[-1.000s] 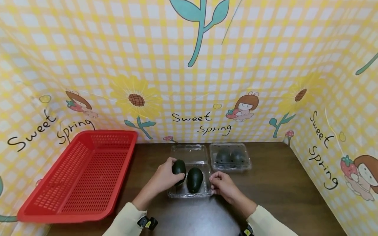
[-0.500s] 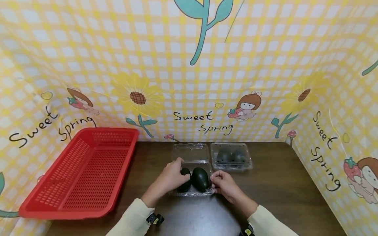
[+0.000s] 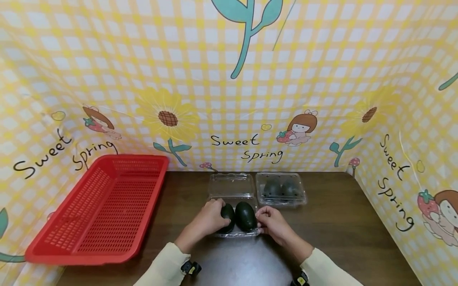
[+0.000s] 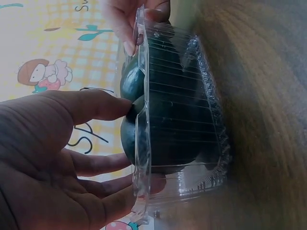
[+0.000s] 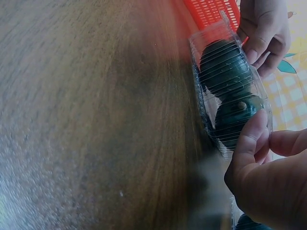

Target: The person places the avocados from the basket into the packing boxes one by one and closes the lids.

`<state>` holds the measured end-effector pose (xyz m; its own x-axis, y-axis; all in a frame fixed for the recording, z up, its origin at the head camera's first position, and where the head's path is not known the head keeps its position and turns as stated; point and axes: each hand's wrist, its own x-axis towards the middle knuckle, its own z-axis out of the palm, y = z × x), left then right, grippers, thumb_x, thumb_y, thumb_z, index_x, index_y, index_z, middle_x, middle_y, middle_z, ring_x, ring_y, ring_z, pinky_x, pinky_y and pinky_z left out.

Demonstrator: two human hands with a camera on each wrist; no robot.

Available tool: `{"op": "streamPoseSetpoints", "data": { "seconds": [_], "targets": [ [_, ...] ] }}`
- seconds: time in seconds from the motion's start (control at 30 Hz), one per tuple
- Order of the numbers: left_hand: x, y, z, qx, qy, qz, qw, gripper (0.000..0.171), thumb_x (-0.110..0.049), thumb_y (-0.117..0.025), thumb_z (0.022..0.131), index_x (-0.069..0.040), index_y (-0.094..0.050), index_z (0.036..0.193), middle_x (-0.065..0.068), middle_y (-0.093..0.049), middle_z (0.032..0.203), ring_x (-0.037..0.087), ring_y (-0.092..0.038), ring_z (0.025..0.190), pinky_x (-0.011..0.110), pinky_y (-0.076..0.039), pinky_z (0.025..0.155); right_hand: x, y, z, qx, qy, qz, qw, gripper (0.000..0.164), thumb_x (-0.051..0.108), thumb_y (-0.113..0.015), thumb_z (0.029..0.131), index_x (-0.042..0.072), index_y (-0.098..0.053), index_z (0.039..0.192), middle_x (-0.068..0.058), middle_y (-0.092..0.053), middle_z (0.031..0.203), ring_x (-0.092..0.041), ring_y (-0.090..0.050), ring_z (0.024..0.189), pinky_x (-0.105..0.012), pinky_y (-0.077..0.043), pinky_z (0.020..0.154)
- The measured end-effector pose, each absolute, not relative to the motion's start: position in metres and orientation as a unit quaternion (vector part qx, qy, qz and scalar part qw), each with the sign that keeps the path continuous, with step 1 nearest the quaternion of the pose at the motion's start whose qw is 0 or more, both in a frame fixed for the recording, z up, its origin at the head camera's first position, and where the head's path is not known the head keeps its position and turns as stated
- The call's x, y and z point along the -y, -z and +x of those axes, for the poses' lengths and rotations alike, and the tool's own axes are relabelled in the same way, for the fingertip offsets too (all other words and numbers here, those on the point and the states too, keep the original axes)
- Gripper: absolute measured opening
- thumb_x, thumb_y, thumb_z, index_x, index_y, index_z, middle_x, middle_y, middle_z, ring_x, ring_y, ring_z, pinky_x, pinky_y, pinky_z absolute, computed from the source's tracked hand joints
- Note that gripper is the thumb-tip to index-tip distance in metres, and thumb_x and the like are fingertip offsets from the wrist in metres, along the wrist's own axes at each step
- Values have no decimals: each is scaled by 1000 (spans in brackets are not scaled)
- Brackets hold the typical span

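In the head view two dark green avocados lie side by side in the bottom half of a clear plastic clamshell box (image 3: 236,234), its lid (image 3: 230,185) folded back behind. My left hand (image 3: 211,217) grips the left avocado (image 3: 227,219), the thumb on its near side and the fingers round the far side. The right avocado (image 3: 245,216) sits close beside it. My right hand (image 3: 273,224) pinches the box's right rim. Through the ribbed wall in the right wrist view, both avocados (image 5: 224,67) show inside the box.
A red perforated basket (image 3: 107,210) stands on the left of the brown wooden table (image 3: 340,230). Behind my right hand is a second clear box (image 3: 280,189), closed over two dark avocados. Yellow checked cloth (image 3: 229,99) covers the walls at the back and sides.
My left hand has moved right and lowered the left avocado deeper into the box. The right avocado has shifted slightly right and turned. The right hand stays on the rim.
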<state>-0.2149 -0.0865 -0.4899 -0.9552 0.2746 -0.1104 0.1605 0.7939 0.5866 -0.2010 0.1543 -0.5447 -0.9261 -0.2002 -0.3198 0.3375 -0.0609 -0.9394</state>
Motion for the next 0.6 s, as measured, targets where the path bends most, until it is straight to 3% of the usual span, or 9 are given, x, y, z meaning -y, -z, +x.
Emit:
{"op": "streamPoseSetpoints", "data": {
  "seconds": [0.17,0.6],
  "targets": [
    [85,491,-214,-943,-296,119,92,48,-20,-85,81,7,-65,116,23,-66,112,30,-63,96,44,-56,80,-155,545,-201,-660,726,57,185,4,2,-54,104,-2,-53,104,-4,-56,81,-13,-56,69,-25,-53,61],
    [93,486,-219,-930,-337,131,63,49,-20,-80,88,7,-64,125,23,-65,121,34,-64,108,49,-55,90,-155,542,-199,-658,727,54,189,8,4,-57,104,-2,-52,105,-2,-54,80,-12,-55,69,-24,-53,60]
  ]
}}
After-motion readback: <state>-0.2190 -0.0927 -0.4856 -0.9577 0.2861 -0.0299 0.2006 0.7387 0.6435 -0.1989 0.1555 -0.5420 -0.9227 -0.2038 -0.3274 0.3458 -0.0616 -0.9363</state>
